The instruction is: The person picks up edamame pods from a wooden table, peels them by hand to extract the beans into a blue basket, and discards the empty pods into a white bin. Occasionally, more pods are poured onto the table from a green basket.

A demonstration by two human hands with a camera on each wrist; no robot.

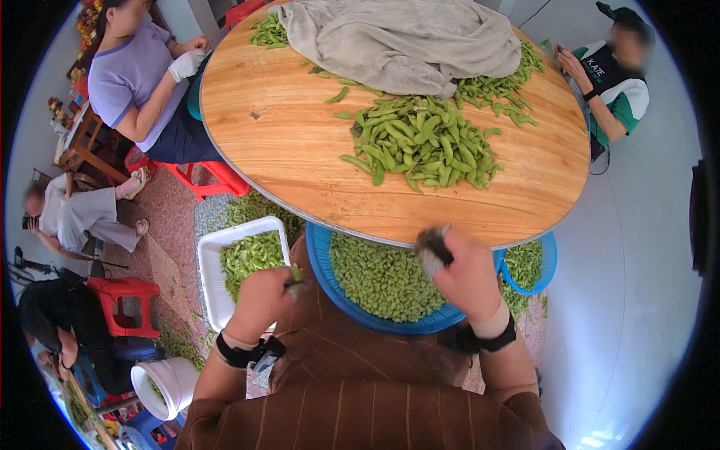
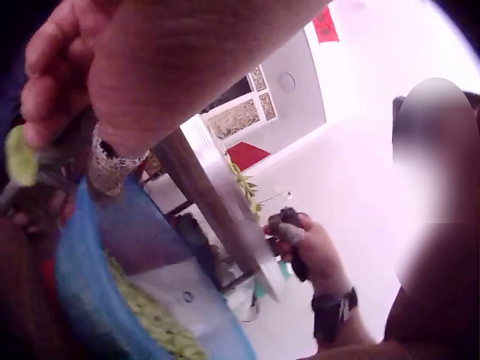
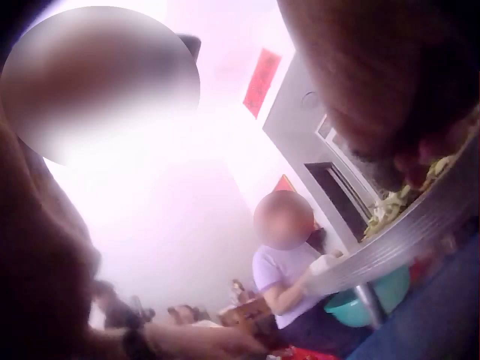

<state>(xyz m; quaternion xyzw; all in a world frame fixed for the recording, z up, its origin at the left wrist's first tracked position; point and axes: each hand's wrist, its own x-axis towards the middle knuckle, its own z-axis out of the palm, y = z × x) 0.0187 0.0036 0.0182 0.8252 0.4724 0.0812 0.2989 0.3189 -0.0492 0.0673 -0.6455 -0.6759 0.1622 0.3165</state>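
My left hand [image 1: 259,300] is beside the white tray, with its fingers curled. In the left wrist view it pinches a green soybean pod [image 2: 21,157], and a pale, patterned wrap [image 2: 111,163] covers its thumb. Blurred by motion, my right hand [image 1: 471,277] is at the table's front edge, over the right side of a blue basin [image 1: 319,281] of shelled green beans [image 1: 386,277]. Grey and dark coverings wrap its thumb and finger ends; I cannot tell whether it holds anything. A heap of soybean pods [image 1: 424,142] lies on the wooden table [image 1: 277,150] ahead.
A grey cloth [image 1: 397,41] covers more pods at the table's back. The white tray [image 1: 208,289] of pods stands left, a blue basket [image 1: 549,262] right. A white bucket [image 1: 176,379] and red stool [image 1: 124,300] are lower left. People sit at both table sides.
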